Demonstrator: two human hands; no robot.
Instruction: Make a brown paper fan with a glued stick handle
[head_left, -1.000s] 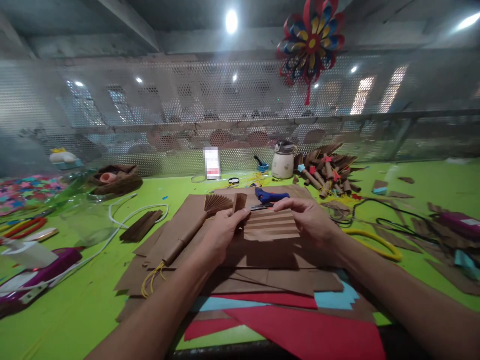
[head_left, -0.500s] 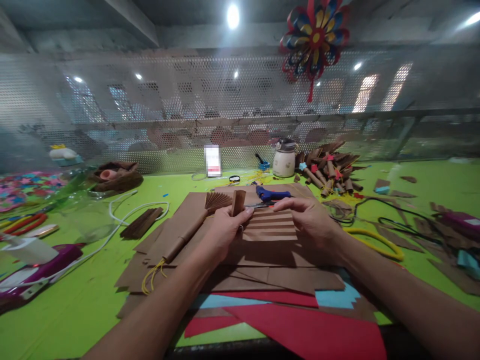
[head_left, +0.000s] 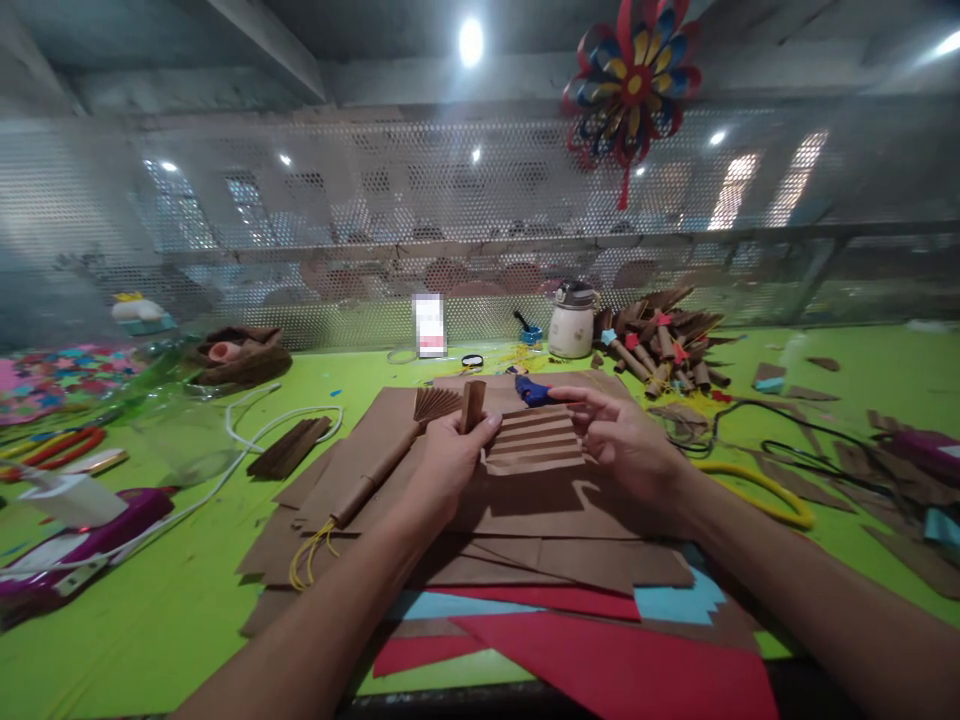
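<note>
A sheet of pleated brown paper [head_left: 534, 437] is stretched between my hands above a stack of brown sheets. My left hand [head_left: 448, 455] pinches its left edge between thumb and fingers. A narrow folded brown strip [head_left: 472, 405] also stands upright in that hand. At the right edge, my right hand [head_left: 626, 440] grips the pleated paper with curled fingers, its index finger stretched along the top. Just behind the paper lies a blue-handled tool [head_left: 531, 391], partly covered by the right hand. Left of my left hand rests a rolled paper stick [head_left: 375, 475] with a fanned top and yellow strings.
Brown sheets [head_left: 555, 510] lie over red paper [head_left: 637, 660] on the green table [head_left: 187, 620]. A bottle [head_left: 571, 325] and a heap of paper sticks [head_left: 667, 340] stand behind. White cable [head_left: 244, 430] and a purple power strip [head_left: 142, 510] are left, a yellow ring [head_left: 795, 505] right.
The pleated paper has tilted slightly, and its right edge has drawn in toward my left hand. My right index finger reaches a little further up. The whole view has shifted slightly.
</note>
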